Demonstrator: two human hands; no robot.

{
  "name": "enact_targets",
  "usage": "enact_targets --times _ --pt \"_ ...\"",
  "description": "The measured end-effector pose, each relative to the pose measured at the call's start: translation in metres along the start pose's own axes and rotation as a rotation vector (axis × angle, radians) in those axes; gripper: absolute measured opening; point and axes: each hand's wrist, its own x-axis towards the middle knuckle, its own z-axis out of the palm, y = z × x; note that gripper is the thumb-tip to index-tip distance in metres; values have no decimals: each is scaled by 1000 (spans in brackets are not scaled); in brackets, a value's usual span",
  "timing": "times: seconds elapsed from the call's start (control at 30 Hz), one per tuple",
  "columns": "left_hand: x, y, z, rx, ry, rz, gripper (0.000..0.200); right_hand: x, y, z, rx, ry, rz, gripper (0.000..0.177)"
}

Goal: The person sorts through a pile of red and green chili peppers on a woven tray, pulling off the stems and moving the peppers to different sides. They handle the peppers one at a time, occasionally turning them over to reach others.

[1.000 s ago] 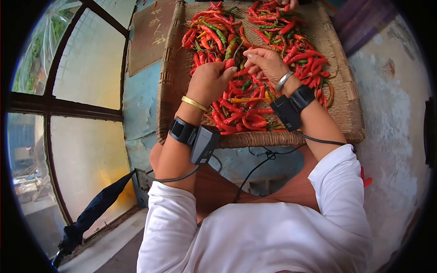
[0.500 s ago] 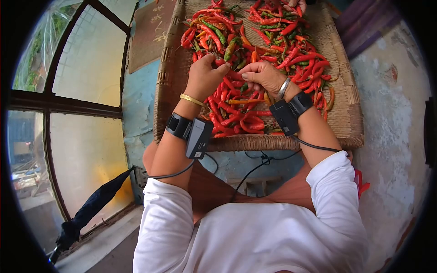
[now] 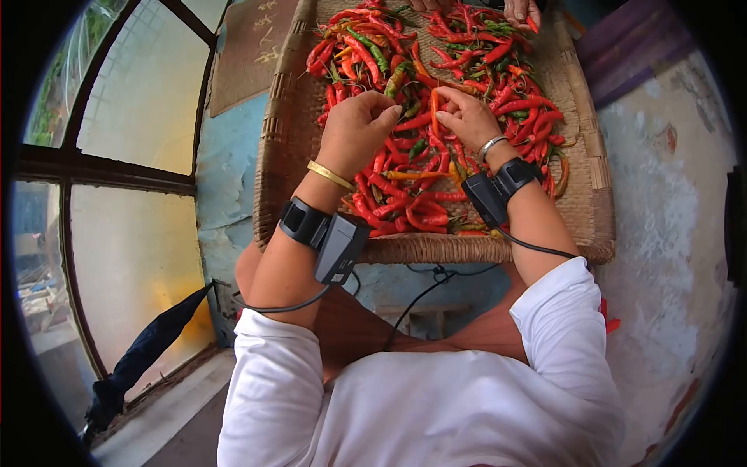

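Red, orange and green chili peppers [image 3: 408,212] are heaped in a woven tray [image 3: 436,249] in front of me. My left hand [image 3: 359,128] is over the left part of the heap, its thumb and forefinger pinched together. Whatever may be between those fingertips is hidden. To its right, my right hand [image 3: 468,121] has thumb and forefinger on an upright orange chili pepper [image 3: 435,109]. There is a gap between my two hands, with peppers showing below it.
Another person's hand [image 3: 523,12] is at the tray's far right, with a second one partly visible beside it. A window [image 3: 128,183] and a folded dark umbrella [image 3: 148,346] are on my left. A worn wall [image 3: 661,187] stands on the right. Cables [image 3: 420,300] hang below the tray.
My hands were close together at a red pepper and have come apart. The right hand has moved up and right to the orange pepper. The other person's second hand has come into view.
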Motion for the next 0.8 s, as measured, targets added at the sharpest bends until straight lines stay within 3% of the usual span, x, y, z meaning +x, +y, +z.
enact_targets --times 0.03,0.17,0.23,0.3,0.33,0.37,0.47,0.5,0.57,0.73,0.8 --pt "-1 0 1 20 -8 18 19 -5 -10 9 -136 -41 -117 47" --pt "0 -4 2 146 -23 60 18 -8 -21 21 -456 -112 -103 41" --pt "1 -5 1 284 -16 92 18 -6 -22 20 -446 -57 -74 33" --pt "1 0 -1 365 -31 79 19 -2 -19 15 -277 -15 61 21" --pt "1 2 -2 445 -48 66 20 -1 -13 16 -215 117 19 16" --pt "0 2 -2 443 -49 66 20 0 -7 12 -217 117 20 16" --pt "-2 1 0 660 -59 45 22 2 2 -2 616 126 77 20" --pt "-3 1 0 708 -68 57 22 1 2 -8 613 126 78 20" --pt "-3 2 0 755 -77 74 22 -3 -1 -22 880 18 197 20" --pt "-3 -1 0 749 -93 79 22 -6 -7 -32 996 -140 144 19" --pt "-2 -2 1 750 -91 98 22 -2 -17 -32 1200 130 -4 41"
